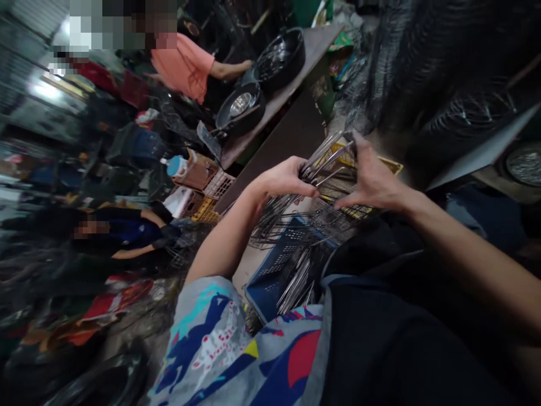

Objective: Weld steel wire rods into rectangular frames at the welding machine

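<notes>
My left hand (284, 179) is closed round one end of a bundle of thin metal rods (326, 158), fingers wrapped under them. My right hand (372, 179) pinches the same bundle at its other end, thumb below and fingers on top. The rods stick out up and to the right between both hands. Below them lies a heap of bent wire pieces (291, 220) over a blue plastic crate (274, 270), and a yellow crate (391, 165) shows behind my right hand. The view is tilted and blurred.
A brown workbench (296, 67) with round black fan guards (282, 56) runs up the middle; a person in an orange shirt (181, 65) works at it. Another person in blue (127, 234) sits at left. Stacked black wire guards (443, 62) fill the upper right.
</notes>
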`<control>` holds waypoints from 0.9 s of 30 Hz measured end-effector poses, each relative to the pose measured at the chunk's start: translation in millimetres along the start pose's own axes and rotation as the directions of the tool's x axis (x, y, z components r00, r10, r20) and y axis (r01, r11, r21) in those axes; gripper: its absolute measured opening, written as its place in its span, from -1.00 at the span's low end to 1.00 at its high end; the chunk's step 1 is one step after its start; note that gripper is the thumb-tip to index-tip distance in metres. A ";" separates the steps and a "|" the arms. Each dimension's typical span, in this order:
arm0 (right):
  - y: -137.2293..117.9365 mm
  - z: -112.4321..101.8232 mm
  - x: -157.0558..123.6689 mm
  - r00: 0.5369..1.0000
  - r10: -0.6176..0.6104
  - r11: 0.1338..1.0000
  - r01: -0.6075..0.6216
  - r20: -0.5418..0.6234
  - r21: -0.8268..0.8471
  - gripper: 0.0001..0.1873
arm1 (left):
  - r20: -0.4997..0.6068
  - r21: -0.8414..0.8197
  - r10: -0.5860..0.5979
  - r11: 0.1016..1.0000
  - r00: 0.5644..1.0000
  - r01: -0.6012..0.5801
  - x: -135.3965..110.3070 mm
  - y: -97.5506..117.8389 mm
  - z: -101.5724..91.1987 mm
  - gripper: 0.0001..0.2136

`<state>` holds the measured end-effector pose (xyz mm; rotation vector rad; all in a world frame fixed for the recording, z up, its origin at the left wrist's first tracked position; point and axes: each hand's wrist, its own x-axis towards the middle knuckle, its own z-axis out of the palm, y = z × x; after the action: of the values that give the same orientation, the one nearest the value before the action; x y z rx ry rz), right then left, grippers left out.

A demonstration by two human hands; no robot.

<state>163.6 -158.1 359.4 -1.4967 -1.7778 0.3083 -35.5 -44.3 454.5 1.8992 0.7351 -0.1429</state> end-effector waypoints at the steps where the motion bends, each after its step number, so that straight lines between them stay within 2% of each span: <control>1: -4.9 2.7 -2.2 1.000 0.004 1.000 -0.004 -0.004 -0.031 0.29 | 0.041 -0.013 0.016 1.000 0.999 -0.016 9.8 -0.3 5.4 -0.78; 5: -13.8 16.6 -10.6 0.997 0.030 0.997 -0.024 0.074 -0.080 -0.24 | 0.134 0.012 0.031 0.999 0.990 -0.033 28.9 -13.8 25.3 -0.86; 8: -9.5 26.4 -17.2 0.986 -0.001 0.999 0.008 0.164 -0.038 -0.40 | 0.151 0.040 -0.003 0.999 0.989 -0.003 29.8 -29.6 35.7 -0.88; 12: 0.2 38.8 -25.2 0.979 -0.021 0.999 0.027 0.203 -0.028 -0.30 | 0.165 0.016 -0.040 0.999 0.985 0.038 32.2 -44.2 45.9 -0.83; 16: 7.0 46.6 -31.5 0.981 0.008 0.999 0.002 0.194 -0.050 -0.23 | 0.036 -0.081 0.018 0.997 0.999 -0.015 38.3 -49.7 53.4 -0.59; 18: 8.7 49.1 -34.0 0.981 0.003 0.998 0.008 0.192 -0.055 -0.17 | -0.027 -0.104 0.048 0.993 0.998 -0.051 39.6 -49.7 56.4 -0.48; 22: 10.4 55.5 -36.2 0.983 -0.023 0.995 0.040 0.181 -0.091 -0.13 | -0.051 -0.109 -0.020 0.994 0.999 0.014 37.5 -44.6 63.1 -0.51; 25: 11.2 57.8 -29.9 0.984 -0.041 0.994 0.058 0.175 -0.092 -0.17 | -0.071 -0.199 -0.058 0.979 0.996 0.043 37.9 -39.7 66.7 -0.46; 27: 11.6 54.3 -21.4 0.987 -0.022 0.993 0.040 0.161 -0.109 -0.18 | -0.124 -0.290 -0.053 0.957 0.991 0.015 41.5 -38.2 65.0 -0.39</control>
<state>135.0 -158.9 307.2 -1.5584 -1.9712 0.3247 -8.4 -72.8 377.9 1.6279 0.8300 0.0658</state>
